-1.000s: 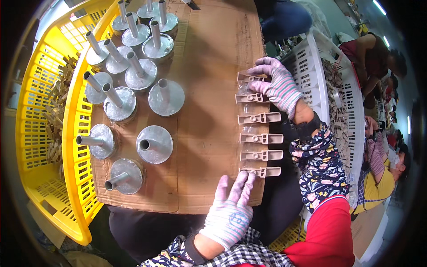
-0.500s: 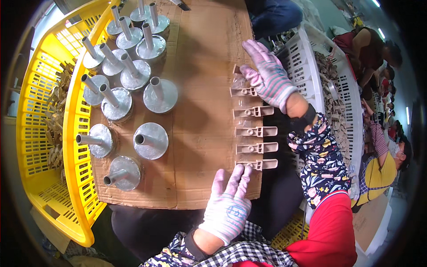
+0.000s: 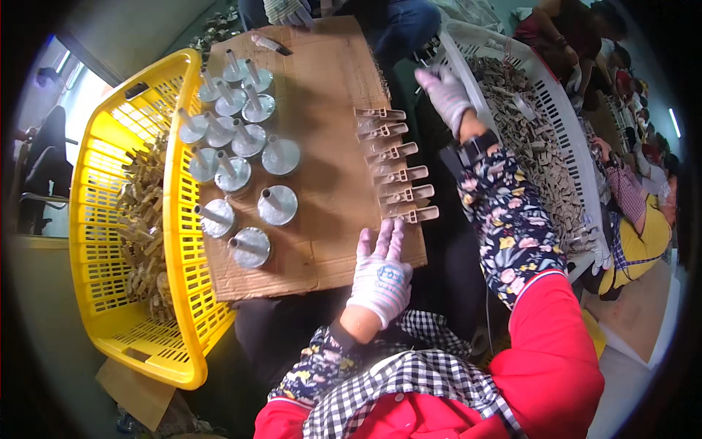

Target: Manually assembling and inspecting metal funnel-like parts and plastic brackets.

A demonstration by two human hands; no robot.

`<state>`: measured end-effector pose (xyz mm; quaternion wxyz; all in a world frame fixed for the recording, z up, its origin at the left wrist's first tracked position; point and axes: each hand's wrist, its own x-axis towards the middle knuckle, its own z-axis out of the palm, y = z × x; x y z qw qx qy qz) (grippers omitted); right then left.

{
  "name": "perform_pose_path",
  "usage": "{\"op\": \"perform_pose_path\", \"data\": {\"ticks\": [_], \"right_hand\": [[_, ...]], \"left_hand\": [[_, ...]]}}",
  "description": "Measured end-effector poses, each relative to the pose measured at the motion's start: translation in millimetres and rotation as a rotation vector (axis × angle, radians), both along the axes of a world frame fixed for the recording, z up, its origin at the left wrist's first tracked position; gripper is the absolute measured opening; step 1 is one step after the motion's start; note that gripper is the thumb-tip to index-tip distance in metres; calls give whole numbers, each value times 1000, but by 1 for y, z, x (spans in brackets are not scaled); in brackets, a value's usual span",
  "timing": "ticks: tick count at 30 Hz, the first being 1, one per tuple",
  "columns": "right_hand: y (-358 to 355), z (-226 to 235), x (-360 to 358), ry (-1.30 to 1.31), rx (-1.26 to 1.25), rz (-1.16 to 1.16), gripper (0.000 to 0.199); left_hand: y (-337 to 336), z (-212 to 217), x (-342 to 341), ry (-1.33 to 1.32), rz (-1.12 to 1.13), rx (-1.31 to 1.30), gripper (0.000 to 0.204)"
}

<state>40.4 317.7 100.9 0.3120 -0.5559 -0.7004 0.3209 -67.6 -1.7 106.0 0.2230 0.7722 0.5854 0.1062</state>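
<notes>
My left hand (image 3: 382,279), in a striped white-and-pink knit glove, rests palm down at the near edge of a cardboard sheet (image 3: 329,154). Its fingers are stretched out, the tips by the nearest of several beige plastic clip-like pieces (image 3: 411,215). These pieces lie side by side in a row along the right edge of the cardboard, partly over clear film or tape. My right hand (image 3: 447,96), gloved alike, is raised beyond the row's far end, beside the white basket (image 3: 589,175). Its fingers look apart but slightly blurred; I see nothing in them.
Several grey metal discs with upright tubes (image 3: 278,205) stand on the cardboard's left half. A yellow basket (image 3: 172,219) of brownish pieces is at the left. The white basket holds many beige pieces. A box cutter (image 3: 270,44) and another person's gloved hand (image 3: 289,10) are at the far end.
My right hand has left the far end of the row and moved right toward the white basket, uncovering the farthest piece. My left hand stays by the nearest piece. The whole view has shifted.
</notes>
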Motion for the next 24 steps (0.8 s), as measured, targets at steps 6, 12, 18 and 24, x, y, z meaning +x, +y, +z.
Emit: {"op": "perform_pose_path", "data": {"ticks": [6, 12, 18, 24], "right_hand": [[-63, 10, -2, -444, -427, 157, 73], [-65, 15, -4, -515, -295, 207, 58], [-60, -11, 1, -446, -308, 229, 51], [-36, 7, 6, -154, -432, 106, 55]], "left_hand": [[-10, 15, 7, 69, -30, 8, 21], [-5, 22, 9, 82, -26, 9, 21], [-11, 22, 12, 71, -5, 25, 21], [-8, 30, 14, 113, -79, 7, 21]]}}
